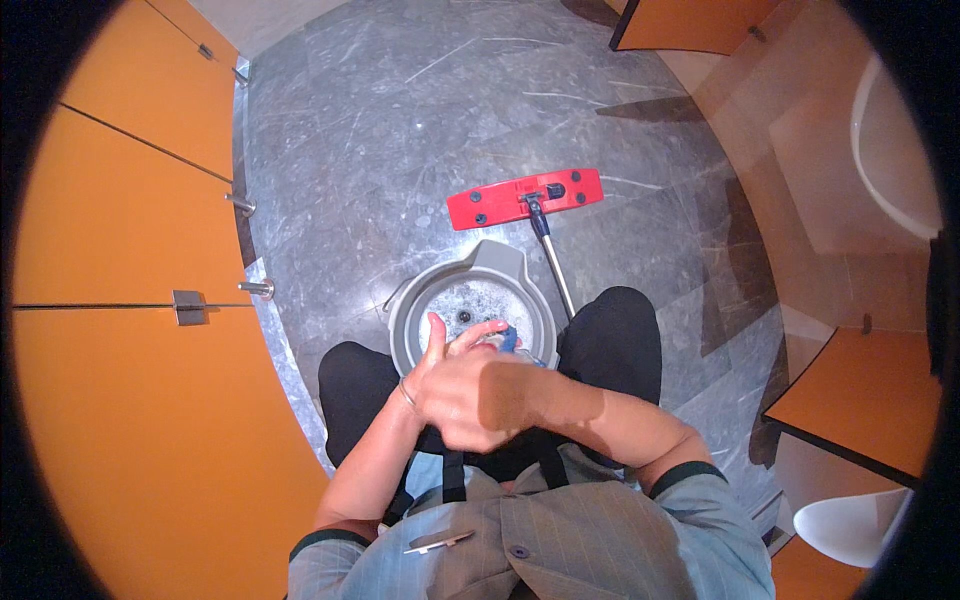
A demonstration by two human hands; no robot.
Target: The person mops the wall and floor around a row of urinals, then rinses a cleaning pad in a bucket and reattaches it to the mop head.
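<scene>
My two hands are crossed close together over the near rim of a round grey bucket (403, 325) of foamy water. A blue and white wet cloth (510, 339) shows in part beyond them. My left hand (438, 362), with a thin bracelet at its wrist, has its thumb sticking up and its fingers bent around the cloth. Over it lies my right hand (465, 408), closed, its back turned up; its fingers are mostly hidden, and it seems to grip the bunched cloth too.
Beyond the bucket, a red flat mop head (525, 198) lies on the grey stone floor (400, 130), its metal pole (557, 267) running back beside my right knee. Orange cubicle panels (130, 240) line the left. At the right are an orange panel (860, 400) and a white basin-like fixture (850, 527).
</scene>
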